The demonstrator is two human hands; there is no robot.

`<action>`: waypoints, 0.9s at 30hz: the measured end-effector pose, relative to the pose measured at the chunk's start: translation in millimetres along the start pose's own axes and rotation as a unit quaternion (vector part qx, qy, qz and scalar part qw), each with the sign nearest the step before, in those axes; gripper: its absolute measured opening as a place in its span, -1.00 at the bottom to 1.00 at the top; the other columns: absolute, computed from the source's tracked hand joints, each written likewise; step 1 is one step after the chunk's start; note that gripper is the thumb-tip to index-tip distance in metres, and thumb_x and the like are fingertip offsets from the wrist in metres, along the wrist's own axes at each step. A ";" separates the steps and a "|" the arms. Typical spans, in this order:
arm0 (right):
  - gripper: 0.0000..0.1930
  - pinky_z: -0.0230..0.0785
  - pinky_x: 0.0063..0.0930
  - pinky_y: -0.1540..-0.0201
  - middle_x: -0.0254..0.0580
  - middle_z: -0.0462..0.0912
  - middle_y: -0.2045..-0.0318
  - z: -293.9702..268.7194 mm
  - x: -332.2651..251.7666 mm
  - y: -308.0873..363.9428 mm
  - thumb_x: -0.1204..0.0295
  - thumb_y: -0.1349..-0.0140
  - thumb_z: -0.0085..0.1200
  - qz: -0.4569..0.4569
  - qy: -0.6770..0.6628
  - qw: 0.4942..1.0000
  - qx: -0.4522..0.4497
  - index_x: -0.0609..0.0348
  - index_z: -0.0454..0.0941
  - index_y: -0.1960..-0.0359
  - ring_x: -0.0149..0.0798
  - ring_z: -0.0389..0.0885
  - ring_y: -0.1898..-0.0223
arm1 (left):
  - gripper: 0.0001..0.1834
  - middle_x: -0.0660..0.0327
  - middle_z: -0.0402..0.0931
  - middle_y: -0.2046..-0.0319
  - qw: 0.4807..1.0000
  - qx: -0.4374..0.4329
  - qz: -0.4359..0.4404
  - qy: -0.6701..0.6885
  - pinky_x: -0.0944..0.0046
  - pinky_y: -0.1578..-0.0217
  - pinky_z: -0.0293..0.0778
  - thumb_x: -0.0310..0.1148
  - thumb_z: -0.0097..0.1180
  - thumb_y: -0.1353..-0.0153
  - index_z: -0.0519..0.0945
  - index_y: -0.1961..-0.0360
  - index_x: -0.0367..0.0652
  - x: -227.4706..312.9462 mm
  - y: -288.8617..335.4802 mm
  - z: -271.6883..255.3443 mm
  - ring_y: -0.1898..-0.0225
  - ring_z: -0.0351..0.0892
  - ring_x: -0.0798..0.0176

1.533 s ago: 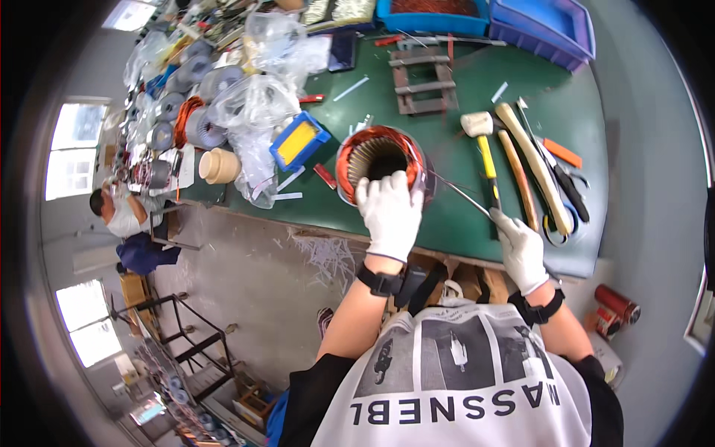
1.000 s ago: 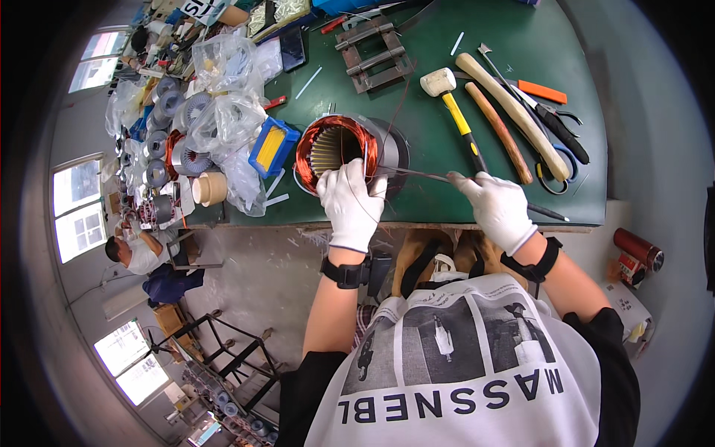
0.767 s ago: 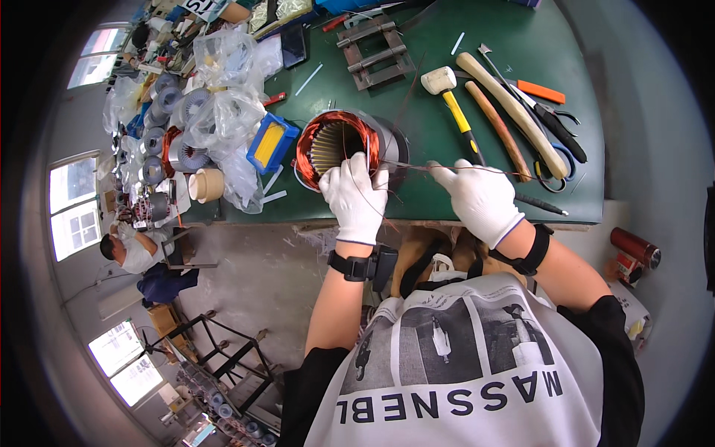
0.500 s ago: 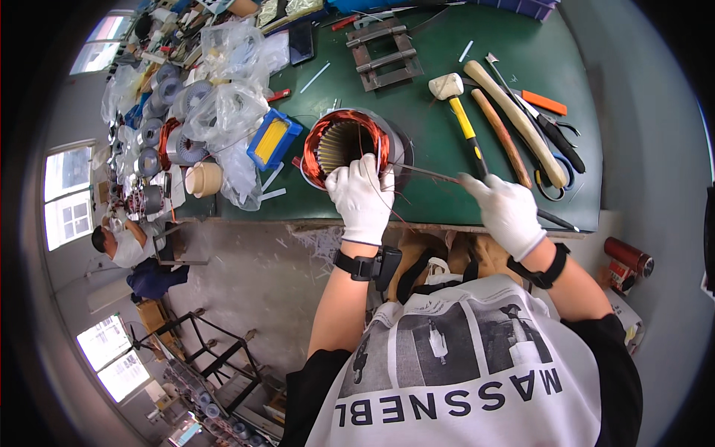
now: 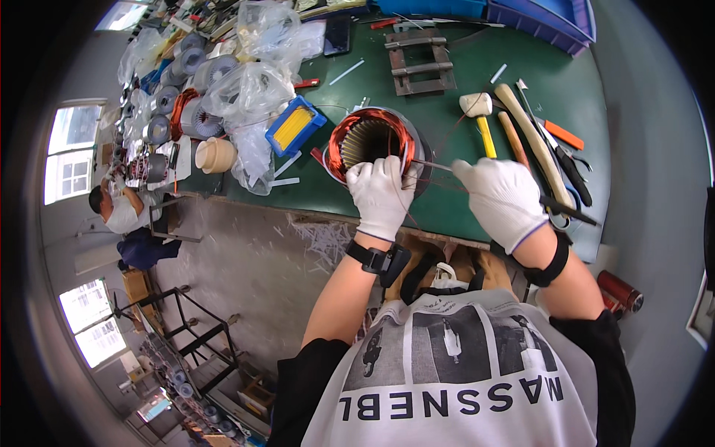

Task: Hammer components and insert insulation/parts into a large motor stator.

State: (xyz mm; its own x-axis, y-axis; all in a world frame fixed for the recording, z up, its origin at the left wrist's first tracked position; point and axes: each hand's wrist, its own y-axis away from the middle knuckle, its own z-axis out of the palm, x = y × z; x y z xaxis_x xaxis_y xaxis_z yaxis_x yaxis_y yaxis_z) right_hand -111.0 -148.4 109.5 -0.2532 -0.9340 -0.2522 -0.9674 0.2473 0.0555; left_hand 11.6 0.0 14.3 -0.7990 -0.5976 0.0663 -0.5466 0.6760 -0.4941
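A motor stator (image 5: pixel 407 141) with orange-red copper windings and a slotted bore lies on the green bench, its open end facing up toward me. My left hand (image 5: pixel 381 195), in a white glove, has its fingers curled over the near rim of the windings. Thin loose copper wires run past those fingers. My right hand (image 5: pixel 503 200), also gloved, is closed around a thin metal rod tool with a long dark handle (image 5: pixel 570 211). The rod's shaft points left, and its tip meets the right side of the windings. Exactly where the tip ends is hard to see.
Right of the stator lie a white-headed mallet (image 5: pixel 475 105), wooden handles (image 5: pixel 530 134) and pliers. A blue box of yellow strips (image 5: pixel 296 129) stands to the left, near plastic bags (image 5: pixel 249 97) and more stators. Behind is a metal frame (image 5: pixel 421 63). Another person sits far left.
My right hand has moved closer to the stator with the rod tool and now covers part of the mallet's handle. My left hand stays on the rim. The whole view has shifted.
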 end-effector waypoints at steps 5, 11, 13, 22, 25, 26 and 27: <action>-0.70 0.41 -0.26 0.52 -0.18 0.45 0.61 46.1 36.6 41.4 0.51 -0.04 0.03 0.014 -0.041 0.997 0.058 -0.06 0.58 0.15 -0.08 0.55 0.58 | -0.69 0.26 0.39 0.59 0.998 -0.049 0.025 0.029 0.14 0.15 0.27 -0.09 0.21 -0.03 0.42 0.50 -0.05 -3.8 3.4 -9.0 0.45 0.43 0.18; -0.66 0.45 -0.22 0.34 0.02 0.59 0.42 83.0 79.9 73.5 0.54 -0.14 -0.03 0.145 -0.219 0.961 0.083 0.03 0.56 0.02 0.04 0.61 0.40 | -0.68 0.20 0.48 0.51 0.980 -0.101 0.121 0.123 0.04 -0.05 0.25 -0.09 0.19 -0.06 0.49 0.35 -0.09 -45.6 2.7 -23.9 0.36 0.51 0.13; -0.64 0.44 -0.18 0.20 0.15 0.60 0.30 100.6 69.9 58.3 0.53 -0.19 -0.11 0.231 -0.300 0.925 0.027 0.05 0.52 -0.03 0.11 0.60 0.25 | -0.69 0.20 0.49 0.48 0.982 -0.088 0.098 0.133 0.03 -0.07 0.23 -0.11 0.18 -0.07 0.51 0.32 -0.13 -43.0 4.1 -26.2 0.33 0.51 0.11; -0.73 0.44 -0.11 0.16 0.03 0.53 0.28 146.1 75.5 -5.3 0.44 -0.06 0.07 0.192 -0.128 0.962 0.148 0.10 0.55 0.15 0.07 0.53 0.20 | -0.76 0.15 0.59 0.34 0.962 -0.108 0.042 0.248 0.04 -0.12 0.22 -0.26 0.01 -0.25 0.55 0.21 -0.20 -44.0 2.4 -39.2 0.24 0.56 0.09; -0.70 0.43 -0.10 0.18 0.01 0.57 0.33 146.8 147.2 -24.4 0.33 -0.11 0.06 0.297 -0.052 0.931 0.206 0.10 0.56 0.11 0.07 0.55 0.21 | -0.57 0.17 0.62 0.34 0.862 -0.086 -0.181 0.465 0.26 0.12 0.44 -0.09 -0.21 -0.41 0.50 0.08 -0.26 -49.8 10.9 -47.1 0.31 0.59 0.29; -0.67 0.43 -0.10 0.13 0.05 0.58 0.31 147.8 167.2 -26.9 0.26 -0.13 0.06 0.356 0.001 0.905 0.232 0.12 0.54 0.09 0.11 0.55 0.19 | -0.47 0.20 0.61 0.40 0.773 -0.075 -0.288 0.561 0.41 0.31 0.46 0.01 -0.26 -0.41 0.49 0.06 -0.29 -44.3 0.8 -54.0 0.38 0.58 0.39; -0.65 0.43 -0.09 0.09 0.10 0.56 0.26 149.3 189.7 -26.6 0.23 -0.14 0.08 0.368 0.022 0.914 0.169 0.13 0.51 0.08 0.14 0.54 0.15 | -0.46 0.23 0.59 0.48 0.751 -0.054 -0.332 0.569 0.45 0.40 0.43 0.01 -0.27 -0.42 0.49 0.06 -0.30 -50.7 -5.5 -53.1 0.44 0.56 0.40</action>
State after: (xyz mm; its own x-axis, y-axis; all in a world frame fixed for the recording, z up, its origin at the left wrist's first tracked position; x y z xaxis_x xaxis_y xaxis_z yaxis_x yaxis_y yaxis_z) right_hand -131.8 -293.6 -84.1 -0.8415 -0.4902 -0.2273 -0.4782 0.8714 -0.1090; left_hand 41.8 49.5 59.7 -0.0055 -0.1058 0.9944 -0.8867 0.4603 0.0441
